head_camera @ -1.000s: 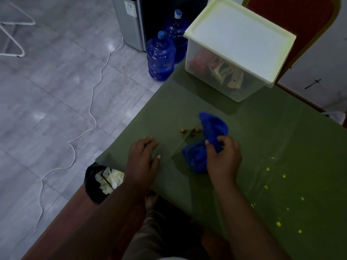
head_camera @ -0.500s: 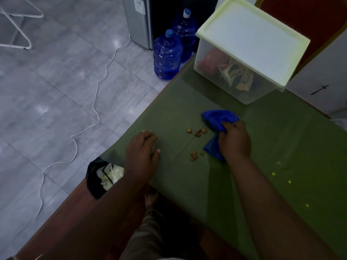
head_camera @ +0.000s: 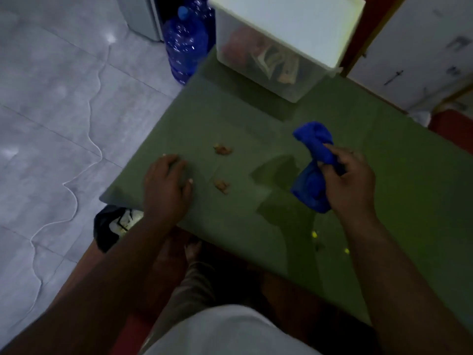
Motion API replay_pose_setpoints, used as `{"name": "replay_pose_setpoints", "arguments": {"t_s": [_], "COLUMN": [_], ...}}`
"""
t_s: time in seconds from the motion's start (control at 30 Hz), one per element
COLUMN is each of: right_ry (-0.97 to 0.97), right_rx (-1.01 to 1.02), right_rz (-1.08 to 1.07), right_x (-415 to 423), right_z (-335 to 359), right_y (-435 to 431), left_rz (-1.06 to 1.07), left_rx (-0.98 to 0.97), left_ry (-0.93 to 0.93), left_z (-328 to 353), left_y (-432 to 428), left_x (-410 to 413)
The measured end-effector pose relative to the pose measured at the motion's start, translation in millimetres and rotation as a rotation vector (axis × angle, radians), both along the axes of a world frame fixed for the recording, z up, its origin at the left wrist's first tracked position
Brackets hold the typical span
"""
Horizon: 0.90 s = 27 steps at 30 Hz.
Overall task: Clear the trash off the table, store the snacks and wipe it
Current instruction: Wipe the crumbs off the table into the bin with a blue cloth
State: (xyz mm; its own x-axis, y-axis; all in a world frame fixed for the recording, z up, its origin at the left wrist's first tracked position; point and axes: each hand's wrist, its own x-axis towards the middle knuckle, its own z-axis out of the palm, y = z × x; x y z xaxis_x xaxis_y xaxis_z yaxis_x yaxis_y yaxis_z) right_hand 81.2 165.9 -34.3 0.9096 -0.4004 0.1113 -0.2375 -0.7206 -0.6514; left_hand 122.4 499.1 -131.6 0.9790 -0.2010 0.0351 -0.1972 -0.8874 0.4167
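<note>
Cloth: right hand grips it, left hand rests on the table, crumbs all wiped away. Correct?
Not quite. The head view shows two clumps of crumbs lying on the table between the hands. The rest holds: the right hand grips the cloth, and the left hand rests on the table.
</note>
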Motion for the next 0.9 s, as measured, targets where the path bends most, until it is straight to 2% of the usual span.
{"name": "replay_pose_setpoints", "arguments": {"t_s": [0.17,0.3,0.37,0.57,0.77,0.9], "right_ry": [0.191,0.285,0.337,0.265,0.061,-0.091], "right_rx": [-0.134,-0.293,-0.283,-0.173,0.073,0.218], "right_rz": [-0.251,-0.309,-0.297,-0.246,0.01,-0.045], "right_x": [-134.7,-208.4,-220.0,-170.8,-79.1,-43.8], "right_z": [-14.4,-43.6,-56.2,-73.0,-59.1,-30.5], "right_y": [-78.8,-69.5,-49.1,21.1,86.1,87.1], "left_rz": [-0.041,-0.045,-0.069,-0.054,-0.04,-0.033], "left_rx": [-0.014,-0.032,-0.045,-0.091,-0.13,-0.145], "left_ry": [0.015,0.005,-0.023,-0.034,-0.027,-0.027], "left_z": [-7.2,-6.6,-6.1,-6.5,-9.6,-9.9], "left_y": [-27.3,-40.3,-46.0,-51.8,-42.0,-34.5], "left_x": [-8.9,-8.6,-9.7,-18.8,-23.4,-22.9]}}
